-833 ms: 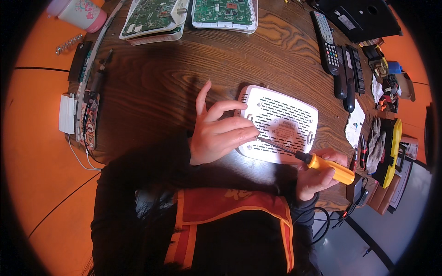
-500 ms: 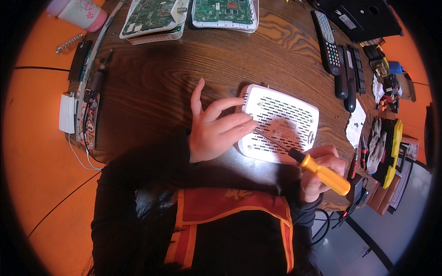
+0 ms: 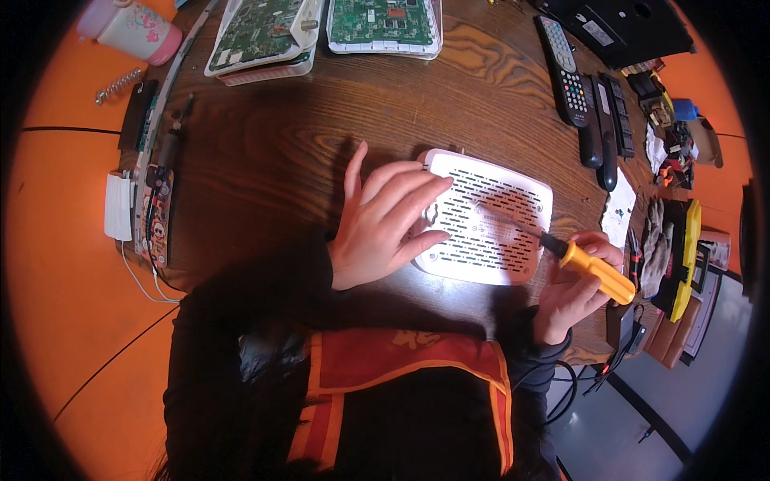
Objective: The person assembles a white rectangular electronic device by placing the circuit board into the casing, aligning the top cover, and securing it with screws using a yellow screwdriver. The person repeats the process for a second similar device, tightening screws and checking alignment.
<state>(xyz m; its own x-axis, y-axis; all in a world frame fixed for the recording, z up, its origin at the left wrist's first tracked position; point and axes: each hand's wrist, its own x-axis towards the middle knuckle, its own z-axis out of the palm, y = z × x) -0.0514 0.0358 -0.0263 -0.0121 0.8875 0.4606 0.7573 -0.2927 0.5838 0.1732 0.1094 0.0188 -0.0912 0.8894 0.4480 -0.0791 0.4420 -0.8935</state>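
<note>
A white plastic box with a slotted, vented face (image 3: 486,252) lies on the wooden table in front of me. It looks like a router or set-top box, with small round screw recesses near its corners. My left hand (image 3: 383,218) rests at its left side, thumb and fingers apart, fingertips over the vented face; nothing shows between them. In my right hand (image 3: 577,290) is a screwdriver with a yellow handle (image 3: 603,274), held at the box's right edge. Its thin shaft points left across the face, the tip hard to make out against the slots.
Opened white casings with green circuit boards (image 3: 385,26) sit at the far side. Remote controls (image 3: 571,84) lie at the right, beside a paper scrap (image 3: 618,210) with small bits on it. A soldering iron (image 3: 170,144) lies at the left, and a cup (image 3: 136,32) stands far left.
The screwdriver has drawn back to the right, its tip leaving my left fingertips. My left fingers have spread from close together, and the box has shifted slightly.
</note>
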